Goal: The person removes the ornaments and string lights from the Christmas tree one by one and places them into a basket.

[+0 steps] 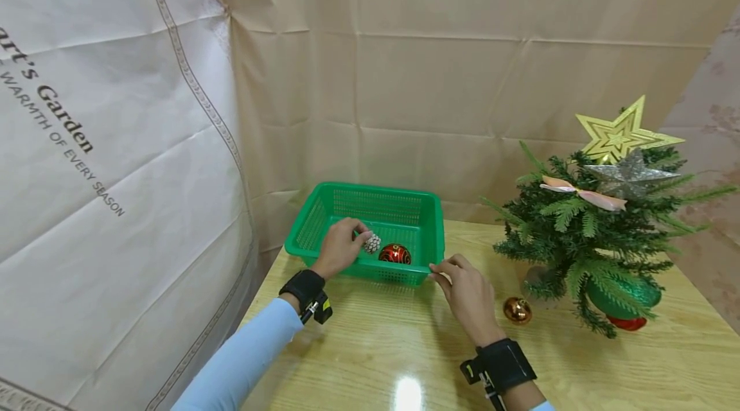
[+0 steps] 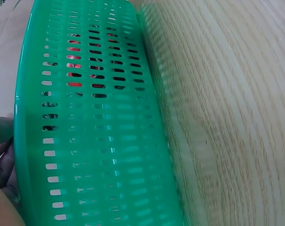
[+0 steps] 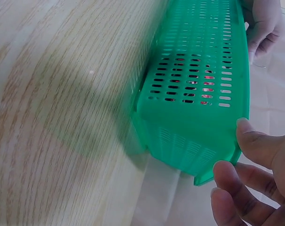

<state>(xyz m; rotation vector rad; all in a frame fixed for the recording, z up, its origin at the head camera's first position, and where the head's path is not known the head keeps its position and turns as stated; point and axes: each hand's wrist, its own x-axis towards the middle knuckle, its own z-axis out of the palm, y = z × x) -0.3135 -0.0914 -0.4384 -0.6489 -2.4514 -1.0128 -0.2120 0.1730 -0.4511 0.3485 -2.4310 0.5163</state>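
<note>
Inside the green plastic basket [image 1: 370, 191], my left hand [image 1: 341, 245] reaches over the front rim and pinches a small white-tipped pine cone [image 1: 372, 243]. A shiny red ball ornament [image 1: 396, 253] with a dark and gold pattern lies in the basket to the right of the cone. My right hand [image 1: 467, 292] grips the basket's front right corner, thumb and fingers on either side of the rim. In the left wrist view, the basket's slotted wall [image 2: 95, 141] hides the cone, and only part of the left hand [image 2: 2, 165] shows.
A copper ball ornament [image 1: 517, 311] lies on the wooden table [image 1: 358, 353], right of my right hand. Further right stands a small Christmas tree [image 1: 578, 231] with a gold star [image 1: 621, 135], a silver star and a pink bow. A green ball [image 1: 627, 295] sits low on it. Beige cloth [image 1: 428, 90] hangs behind.
</note>
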